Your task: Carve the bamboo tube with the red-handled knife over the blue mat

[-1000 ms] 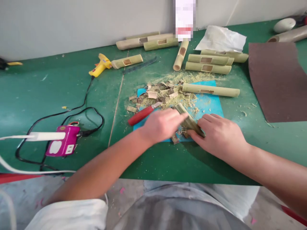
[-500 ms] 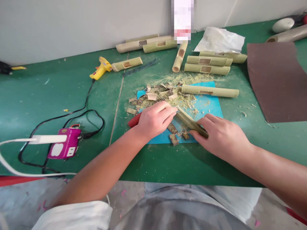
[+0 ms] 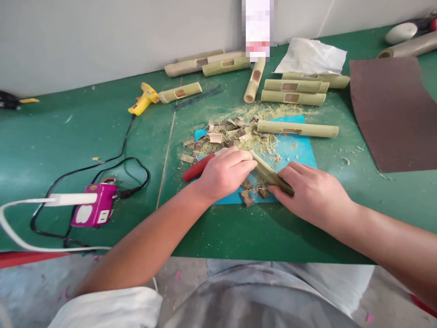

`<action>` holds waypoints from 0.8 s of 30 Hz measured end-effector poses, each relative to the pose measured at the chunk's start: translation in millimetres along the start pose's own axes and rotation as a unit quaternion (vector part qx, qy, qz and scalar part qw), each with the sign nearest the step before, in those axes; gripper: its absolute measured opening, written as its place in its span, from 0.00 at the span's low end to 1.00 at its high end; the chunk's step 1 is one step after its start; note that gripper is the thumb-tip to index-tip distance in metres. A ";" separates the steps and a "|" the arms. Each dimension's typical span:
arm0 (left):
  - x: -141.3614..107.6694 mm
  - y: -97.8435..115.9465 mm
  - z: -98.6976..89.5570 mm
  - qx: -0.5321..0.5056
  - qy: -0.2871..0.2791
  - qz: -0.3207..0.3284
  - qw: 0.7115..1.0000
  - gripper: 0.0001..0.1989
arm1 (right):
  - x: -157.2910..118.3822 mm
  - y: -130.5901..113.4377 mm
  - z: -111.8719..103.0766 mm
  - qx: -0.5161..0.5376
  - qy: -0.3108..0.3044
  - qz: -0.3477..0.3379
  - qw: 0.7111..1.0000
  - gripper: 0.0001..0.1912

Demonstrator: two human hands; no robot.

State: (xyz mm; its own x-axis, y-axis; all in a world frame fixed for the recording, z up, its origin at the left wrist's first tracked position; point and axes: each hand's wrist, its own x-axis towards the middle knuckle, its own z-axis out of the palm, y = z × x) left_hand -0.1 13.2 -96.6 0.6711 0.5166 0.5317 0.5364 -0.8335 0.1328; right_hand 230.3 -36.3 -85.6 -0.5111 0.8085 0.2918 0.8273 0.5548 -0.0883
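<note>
A bamboo tube [image 3: 268, 169] lies slantwise between my hands over a blue sheet [image 3: 297, 150]. My right hand [image 3: 312, 191] is wrapped round its lower right end. At its upper left end is my left hand [image 3: 227, 171], fingers curled closed and pinching the tube's end; the hand hides part of this grip. A red handle [image 3: 198, 167] sticks out on the left, behind my left hand, and its other end is hidden. Bamboo chips [image 3: 215, 137] and shavings lie in a heap just beyond, with a few loose chips [image 3: 247, 197] below the tube.
A notched bamboo tube [image 3: 316, 130] lies past the heap, with several more [image 3: 290, 98] at the back. On the left are a yellow glue gun [image 3: 145, 99], a dark flat blade [image 3: 198, 97] and a purple power adapter [image 3: 94, 205] with cords. A brown sheet [image 3: 392, 114] is at right.
My left hand has shifted slightly right along the tube's end, showing more of the red handle. My right hand keeps its grip, and the view has moved a little.
</note>
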 end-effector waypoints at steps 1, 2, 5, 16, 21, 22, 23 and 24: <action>-0.1 -0.3 -0.2 -0.009 -0.005 0.016 1.000 0.08 | 0.0 -0.1 0.1 0.000 0.003 -0.004 1.000 0.13; -0.3 -1.1 -0.5 -0.015 -0.008 0.030 0.999 0.08 | 0.0 -0.3 0.3 0.000 0.005 -0.006 1.000 0.13; -0.8 -4.3 -1.1 -0.015 -0.001 0.026 1.000 0.09 | 0.2 -0.3 0.8 -0.003 0.012 -0.006 1.000 0.14; 1.3 9.6 -2.5 0.028 -0.016 0.028 0.999 0.12 | 2.1 -2.3 -0.4 -0.007 -0.001 -0.005 1.000 0.14; 0.8 13.0 -0.9 0.017 -0.027 0.058 0.998 0.11 | 1.8 -4.8 -1.3 -0.003 -0.015 0.004 1.000 0.14; 1.1 13.3 -1.2 0.017 -0.022 0.049 0.998 0.11 | 1.9 -5.2 -1.5 -0.003 -0.012 0.005 1.000 0.14; 1.4 13.4 -1.6 0.021 -0.018 0.035 0.999 0.11 | 2.0 -5.4 -1.6 -0.004 -0.012 0.006 1.000 0.14; 1.8 13.6 -2.0 0.026 -0.018 0.024 0.999 0.12 | 2.0 -5.5 -1.6 -0.005 -0.012 0.006 1.000 0.14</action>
State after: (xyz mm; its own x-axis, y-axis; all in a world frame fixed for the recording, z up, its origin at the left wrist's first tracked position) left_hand 7.4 2.4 -92.1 0.7136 0.4841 0.5064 0.5285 -0.8465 0.0646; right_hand 225.1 -38.0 -83.0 -0.5063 0.8197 0.2678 0.8357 0.5430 -0.0819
